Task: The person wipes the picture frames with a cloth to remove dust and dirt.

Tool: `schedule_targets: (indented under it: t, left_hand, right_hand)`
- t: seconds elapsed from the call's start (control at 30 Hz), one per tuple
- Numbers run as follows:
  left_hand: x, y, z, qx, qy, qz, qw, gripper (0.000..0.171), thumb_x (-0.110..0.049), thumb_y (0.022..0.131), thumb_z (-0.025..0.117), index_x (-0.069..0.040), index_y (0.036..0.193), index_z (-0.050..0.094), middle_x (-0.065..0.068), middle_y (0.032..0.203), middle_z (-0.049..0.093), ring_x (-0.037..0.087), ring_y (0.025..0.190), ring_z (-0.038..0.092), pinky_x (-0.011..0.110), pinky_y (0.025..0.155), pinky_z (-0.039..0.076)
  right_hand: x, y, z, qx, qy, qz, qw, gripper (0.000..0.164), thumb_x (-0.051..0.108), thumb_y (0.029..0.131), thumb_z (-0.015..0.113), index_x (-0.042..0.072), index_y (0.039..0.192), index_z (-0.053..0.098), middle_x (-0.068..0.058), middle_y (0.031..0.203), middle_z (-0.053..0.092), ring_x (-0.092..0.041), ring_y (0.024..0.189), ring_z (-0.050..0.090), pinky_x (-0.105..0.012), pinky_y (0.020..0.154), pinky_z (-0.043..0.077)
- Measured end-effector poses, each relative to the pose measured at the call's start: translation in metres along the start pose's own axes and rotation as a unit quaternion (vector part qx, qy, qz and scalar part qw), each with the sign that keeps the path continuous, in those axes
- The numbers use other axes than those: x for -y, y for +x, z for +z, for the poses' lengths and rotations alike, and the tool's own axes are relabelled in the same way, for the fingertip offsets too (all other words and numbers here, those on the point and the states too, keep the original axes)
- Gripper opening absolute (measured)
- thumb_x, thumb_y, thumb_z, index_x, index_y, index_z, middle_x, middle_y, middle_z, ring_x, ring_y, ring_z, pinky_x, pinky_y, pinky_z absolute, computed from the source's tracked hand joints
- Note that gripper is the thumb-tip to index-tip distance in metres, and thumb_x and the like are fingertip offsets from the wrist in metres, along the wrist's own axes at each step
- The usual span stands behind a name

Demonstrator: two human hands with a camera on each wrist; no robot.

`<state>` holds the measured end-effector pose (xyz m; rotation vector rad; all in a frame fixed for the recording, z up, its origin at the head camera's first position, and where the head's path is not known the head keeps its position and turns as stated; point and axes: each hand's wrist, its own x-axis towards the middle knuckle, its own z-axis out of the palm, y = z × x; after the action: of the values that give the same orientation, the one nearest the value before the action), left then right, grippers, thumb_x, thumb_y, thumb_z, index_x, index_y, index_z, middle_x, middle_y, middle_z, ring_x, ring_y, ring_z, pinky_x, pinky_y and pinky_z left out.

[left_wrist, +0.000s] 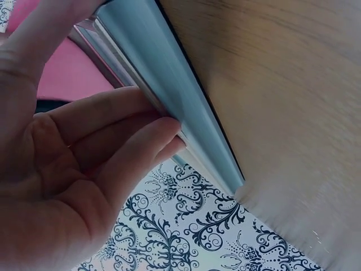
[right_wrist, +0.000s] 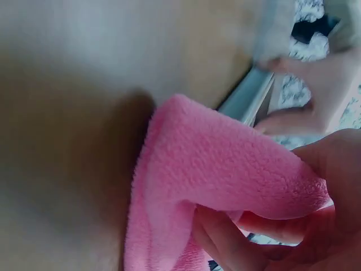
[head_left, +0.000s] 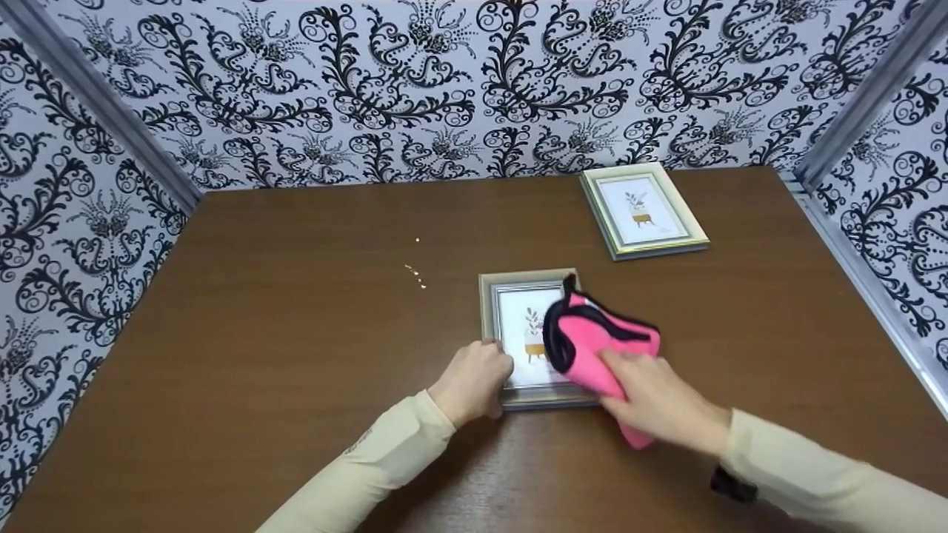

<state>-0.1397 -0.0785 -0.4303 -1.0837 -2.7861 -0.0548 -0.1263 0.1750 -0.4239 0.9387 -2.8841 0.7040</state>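
A picture frame [head_left: 490, 311] with a pale border and a plant print lies face up near the middle of the table. My left hand [head_left: 474, 377] grips its left edge; in the left wrist view, the fingers [left_wrist: 146, 147] rest along the rim of its silvery side [left_wrist: 152, 62]. A pink plush cloth [head_left: 592, 348] with black trim is held in my right hand [head_left: 659, 400], over the right part of the frame, hiding that side of the print. Thumb and fingers pinch the folded cloth [right_wrist: 225, 158] in the right wrist view.
A second, similar picture frame [head_left: 696, 222] lies face up at the back right of the brown table [head_left: 296, 318]. Several small pale specks [head_left: 418, 277] are left of the middle. Walls with black scrollwork [head_left: 415, 89] stand behind and at both sides.
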Motion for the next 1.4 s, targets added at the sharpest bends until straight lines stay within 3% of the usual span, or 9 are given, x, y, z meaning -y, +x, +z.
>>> schedule_targets:
  t: [0.23,0.37,0.57,0.83,0.93,1.07,1.2,1.3,1.4]
  left_hand:
    - [-0.002,0.002,-0.004,0.018,0.018,0.007,0.9997,0.029,-0.011,0.051,0.088,-0.011,0.064,0.062,0.001,0.063,0.057,0.019,0.062,0.057,0.032,0.055,0.054]
    - [-0.005,0.003,-0.006,0.032,0.026,0.015,0.9990,0.025,-0.007,0.055,0.084,-0.012,0.062,0.061,0.000,0.061,0.056,0.017,0.060,0.055,0.031,0.055,0.054]
    - [-0.009,0.003,-0.007,0.043,0.034,0.008,0.9985,0.019,-0.006,0.062,0.083,-0.011,0.066,0.064,0.002,0.064,0.061,0.018,0.059,0.058,0.032,0.056,0.055]
    - [-0.016,-0.005,-0.004,0.037,0.070,-0.007,0.9968,0.007,-0.005,0.074,0.074,-0.003,0.081,0.074,0.029,0.109,0.063,0.038,0.104,0.061,0.032,0.057,0.057]
    - [-0.019,-0.008,-0.002,0.030,0.080,-0.023,0.9961,0.011,-0.004,0.077,0.072,-0.001,0.087,0.075,0.027,0.115,0.062,0.037,0.110,0.060,0.032,0.058,0.057]
    - [-0.031,-0.013,0.003,0.014,0.131,-0.044,0.9902,0.015,-0.005,0.075,0.074,-0.003,0.089,0.076,0.018,0.107,0.066,0.025,0.099,0.063,0.027,0.050,0.055]
    - [-0.046,-0.019,0.008,-0.018,0.209,-0.052,0.9764,0.016,-0.012,0.079,0.070,-0.007,0.092,0.076,0.012,0.097,0.069,0.020,0.087,0.063,0.024,0.053,0.052]
    - [-0.052,-0.022,0.010,-0.036,0.233,-0.057,0.9702,0.014,-0.016,0.083,0.066,-0.008,0.090,0.075,0.010,0.093,0.069,0.020,0.084,0.064,0.024,0.057,0.052]
    - [-0.054,-0.024,0.010,-0.041,0.231,-0.056,0.9704,0.010,-0.016,0.083,0.065,-0.010,0.085,0.072,0.006,0.085,0.065,0.017,0.075,0.061,0.024,0.052,0.049]
  right_hand:
    - [0.001,0.003,-0.004,-0.014,0.008,0.009,1.000,0.018,0.007,0.074,0.069,0.010,0.082,0.053,0.008,0.063,0.040,-0.008,0.055,0.041,-0.024,0.046,0.037]
    - [-0.010,0.024,-0.006,-0.030,0.035,0.026,0.999,0.017,0.004,0.075,0.066,0.011,0.075,0.051,0.006,0.061,0.041,-0.010,0.056,0.045,-0.025,0.045,0.040]
    - [-0.035,0.067,-0.004,-0.026,0.074,0.075,0.994,0.009,0.001,0.081,0.061,0.003,0.086,0.054,-0.004,0.066,0.050,-0.015,0.052,0.054,-0.027,0.042,0.046]
    - [-0.043,0.103,-0.001,-0.035,0.019,0.075,0.996,0.006,0.003,0.085,0.057,0.001,0.087,0.052,-0.007,0.064,0.047,-0.025,0.058,0.055,-0.041,0.055,0.047]
    - [-0.037,0.105,-0.001,-0.011,-0.004,0.079,0.997,0.018,0.005,0.087,0.057,-0.005,0.101,0.056,-0.013,0.072,0.054,-0.028,0.061,0.057,-0.044,0.057,0.049]
    - [-0.030,0.106,0.000,0.006,-0.056,0.084,0.995,0.039,0.011,0.089,0.059,-0.008,0.123,0.054,-0.028,0.105,0.059,-0.038,0.078,0.061,-0.053,0.064,0.052]
    - [-0.023,0.111,0.000,0.002,-0.090,0.067,0.994,0.039,0.011,0.088,0.061,-0.009,0.121,0.057,-0.034,0.129,0.050,-0.047,0.101,0.058,-0.059,0.077,0.050]
    - [-0.015,0.119,0.001,0.007,-0.089,0.045,0.995,0.039,0.008,0.087,0.061,-0.011,0.120,0.057,-0.031,0.128,0.052,-0.045,0.108,0.057,-0.057,0.085,0.048]
    - [-0.005,0.126,0.004,0.014,-0.075,0.032,0.997,0.033,0.005,0.086,0.062,-0.009,0.116,0.058,-0.025,0.112,0.061,-0.039,0.099,0.061,-0.051,0.081,0.051]
